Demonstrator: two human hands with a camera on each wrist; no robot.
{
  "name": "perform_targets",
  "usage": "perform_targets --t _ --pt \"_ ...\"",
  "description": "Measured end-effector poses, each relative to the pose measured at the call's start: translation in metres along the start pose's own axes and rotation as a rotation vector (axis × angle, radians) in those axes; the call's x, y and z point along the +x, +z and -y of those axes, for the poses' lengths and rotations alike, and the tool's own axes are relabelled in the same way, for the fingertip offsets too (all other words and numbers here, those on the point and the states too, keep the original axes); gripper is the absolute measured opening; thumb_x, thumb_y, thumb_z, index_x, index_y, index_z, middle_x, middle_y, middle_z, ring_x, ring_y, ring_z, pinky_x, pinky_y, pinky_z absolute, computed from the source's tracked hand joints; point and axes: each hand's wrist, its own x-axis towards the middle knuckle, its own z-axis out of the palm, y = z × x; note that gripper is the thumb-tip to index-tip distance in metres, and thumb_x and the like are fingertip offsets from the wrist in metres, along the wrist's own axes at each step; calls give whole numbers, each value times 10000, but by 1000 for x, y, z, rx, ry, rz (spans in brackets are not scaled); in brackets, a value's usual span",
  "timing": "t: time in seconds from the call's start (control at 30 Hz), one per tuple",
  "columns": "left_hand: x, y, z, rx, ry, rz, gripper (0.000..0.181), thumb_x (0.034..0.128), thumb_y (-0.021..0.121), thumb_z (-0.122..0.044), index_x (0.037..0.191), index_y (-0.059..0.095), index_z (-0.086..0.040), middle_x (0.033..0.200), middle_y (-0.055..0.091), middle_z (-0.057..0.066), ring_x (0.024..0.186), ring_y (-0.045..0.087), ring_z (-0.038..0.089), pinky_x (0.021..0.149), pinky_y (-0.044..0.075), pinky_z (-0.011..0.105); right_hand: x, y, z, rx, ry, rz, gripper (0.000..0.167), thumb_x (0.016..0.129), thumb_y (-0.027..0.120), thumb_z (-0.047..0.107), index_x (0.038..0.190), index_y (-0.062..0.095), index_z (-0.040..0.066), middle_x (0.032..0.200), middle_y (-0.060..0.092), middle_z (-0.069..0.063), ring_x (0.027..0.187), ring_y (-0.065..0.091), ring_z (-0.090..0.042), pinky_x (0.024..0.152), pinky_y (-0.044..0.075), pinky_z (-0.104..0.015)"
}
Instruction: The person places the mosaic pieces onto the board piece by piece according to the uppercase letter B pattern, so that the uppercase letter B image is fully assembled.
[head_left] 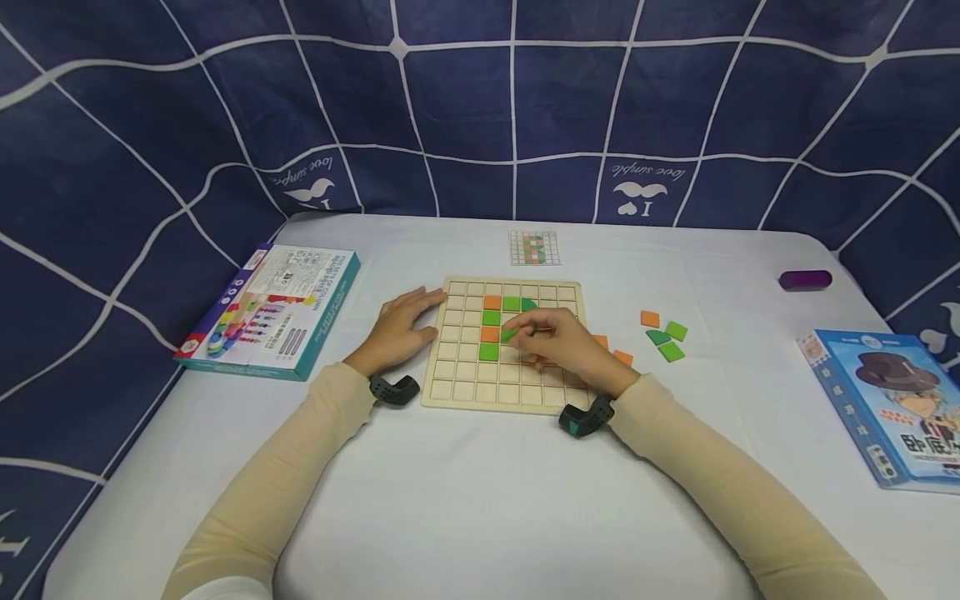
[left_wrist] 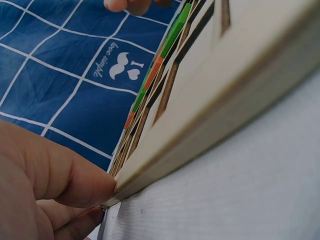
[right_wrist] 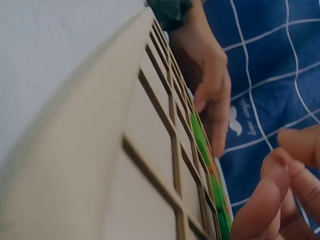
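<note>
For seating a green piece (head_left: 507, 336) in a cell of the grid board (head_left: 465, 372), as the step seems to be, bring the piece level above the chosen cell before letting go. Set one side first against the thin cell border, then lower the opposite side and press gently with one fingertip. Take care not to brush the neighbouring pieces with the knuckles. Compare the place with the pattern card (head_left: 535, 248), lying beyond the far edge of the board. Steady the board with the left hand (head_left: 401, 329), now resting at its left edge, fingers extended, grip not clenched. In the right hand (head_left: 558, 342), a grip pinching the green piece between thumb and fingertips, over the middle of the board, just right of the column of orange and green pieces (head_left: 490, 334). Whether touching the board below, cannot tell.

As for looks: light green, thin, partly covered by the fingers, with full outline impossible to judge. On the pale wooden board, more flat pieces, orange and green by turns in the column. Right of the board, several loose pieces (head_left: 671, 352), scattered on the white counter (head_left: 487, 483).
</note>
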Motion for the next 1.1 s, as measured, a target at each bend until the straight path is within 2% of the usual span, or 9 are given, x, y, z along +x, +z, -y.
perform_targets --t 0.2,0.43,0.73,0.93,1.1 --pt "-1 1 1 -11 14 -5 663 972 613 -117 1618 486 -39 1713 423 104 1645 234 322 1324 96 541 -9 -19 -4 18 -5 -34 353 1038 709 73 1363 682 -63 967 733 -51 672 568 -115 606 499 -227" --pt "1 1 3 -5 21 -2 664 972 601 -114 1619 480 -31 1711 422 119 1644 232 337 1324 93 553 -23 -45 -12 -33 -22 -95 380 1026 703 39 1386 648 -71 881 692 -41 633 545 -116 576 481 -238" --pt "0 -1 1 -4 17 3 671 971 605 -118 1624 475 -35 1714 416 121 1646 225 336 1327 89 547 -47 -76 -21 -83 37 -167 388 1042 655 65 1415 638 -41 857 660 -32 615 505 -119 543 446 -227" --pt "0 -2 0 -8 12 4 675 965 605 -117 1623 477 -38 1715 414 123 1648 222 335 1326 86 547 -60 -91 -26 -147 32 -218 370 1039 647 64 1389 648 -56 757 596 7 646 520 -122 613 473 -223" --pt "0 -1 1 -11 8 3 668 972 609 -116 1624 479 -45 1715 416 117 1647 224 328 1327 84 542 -66 -97 -29 -135 42 -238 362 1052 651 74 1382 644 -76 737 575 26 642 516 -98 614 464 -210"
